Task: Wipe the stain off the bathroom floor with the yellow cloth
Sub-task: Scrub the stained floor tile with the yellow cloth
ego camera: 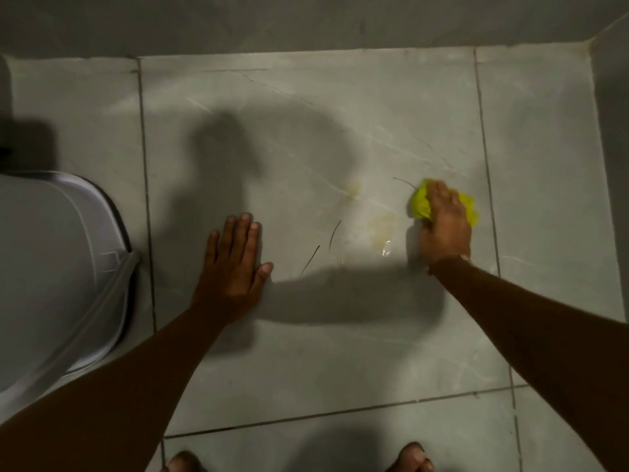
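Left of the yellowish stain [381, 223] on the pale grey marbled floor tile [306, 352] sits a white plastic bin lid [51, 267]. Nearer the stain, the left hand [235, 267] lies flat, fingers spread and empty, probably propping the crouched body. Just right of the stain, the right hand [446, 226] presses the crumpled yellow cloth [422, 202] down, fingers extended over it, poised to sweep leftward.

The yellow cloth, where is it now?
In the head view, the yellow cloth lies under the right hand, right of the stain on the floor.
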Motion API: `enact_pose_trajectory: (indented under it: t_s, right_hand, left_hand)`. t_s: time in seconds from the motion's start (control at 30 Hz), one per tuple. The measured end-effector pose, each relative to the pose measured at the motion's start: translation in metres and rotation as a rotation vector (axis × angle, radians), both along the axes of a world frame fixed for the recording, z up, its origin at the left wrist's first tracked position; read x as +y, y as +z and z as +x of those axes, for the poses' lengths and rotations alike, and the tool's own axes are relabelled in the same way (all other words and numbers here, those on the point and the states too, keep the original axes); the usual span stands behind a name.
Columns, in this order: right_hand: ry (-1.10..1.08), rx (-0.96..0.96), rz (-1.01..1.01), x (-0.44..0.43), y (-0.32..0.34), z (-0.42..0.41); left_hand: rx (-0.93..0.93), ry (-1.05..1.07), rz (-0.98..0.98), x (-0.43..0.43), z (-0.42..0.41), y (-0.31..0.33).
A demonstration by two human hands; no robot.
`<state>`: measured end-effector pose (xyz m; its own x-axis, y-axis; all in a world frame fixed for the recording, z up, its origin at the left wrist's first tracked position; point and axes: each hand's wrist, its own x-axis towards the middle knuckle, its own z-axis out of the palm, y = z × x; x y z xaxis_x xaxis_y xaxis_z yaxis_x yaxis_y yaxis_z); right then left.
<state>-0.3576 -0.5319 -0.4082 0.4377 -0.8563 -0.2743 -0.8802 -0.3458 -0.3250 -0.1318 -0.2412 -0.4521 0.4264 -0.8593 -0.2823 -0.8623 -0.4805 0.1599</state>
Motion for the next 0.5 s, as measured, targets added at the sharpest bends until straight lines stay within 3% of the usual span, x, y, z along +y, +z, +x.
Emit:
enact_pose_trajectory:
  t_s: [0.17, 0.27, 0.37, 0.43, 0.5]
  right_hand:
    - [0.472, 0.065, 0.127, 0.017, 0.019, -0.033]
    - [0.284, 0.077, 0.074, -0.002, 0.023, -0.054]
    - [0.033, 0.075, -0.015, -0.031, 0.01, -0.004]
    - [0.083, 0.017, -0.025, -0.024, 0.005, 0.027]
    - [0.308, 0.021, 0.006, -0.001, 0.004, 0.026]
  left_hand:
    - [-0.011, -0.012, 0.032, -0.004, 0.003, 0.008]
    - [-0.021, -0.022, 0.058, -0.004, 0.003, 0.008]
    - [-0.037, -0.04, 0.042, -0.001, 0.002, 0.003]
    - [-0.032, -0.032, 0.028, -0.001, 0.002, 0.001]
    - [-0.013, -0.022, 0.017, -0.002, 0.002, 0.002]
